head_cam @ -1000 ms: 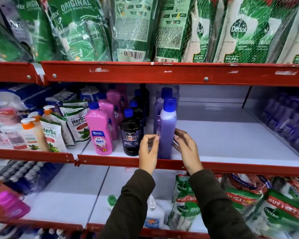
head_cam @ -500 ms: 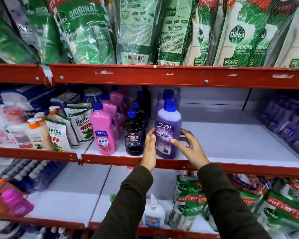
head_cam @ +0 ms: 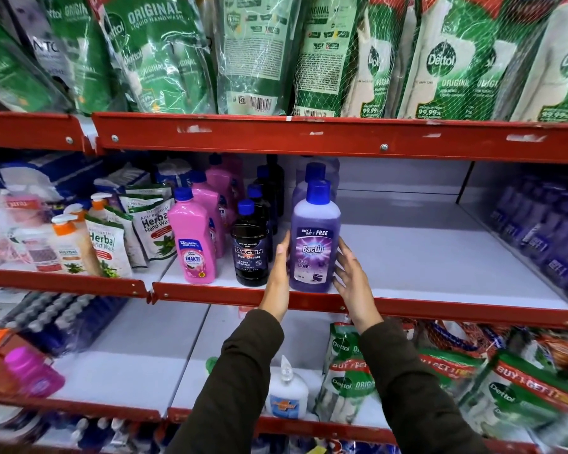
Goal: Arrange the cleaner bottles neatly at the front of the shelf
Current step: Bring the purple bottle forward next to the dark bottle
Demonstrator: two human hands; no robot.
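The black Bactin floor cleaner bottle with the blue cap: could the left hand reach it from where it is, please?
Probably yes. The left hand lies flat against the purple Bactin bottle, right beside the black Bactin floor cleaner bottle, which stands at the shelf's front edge with nothing before it.
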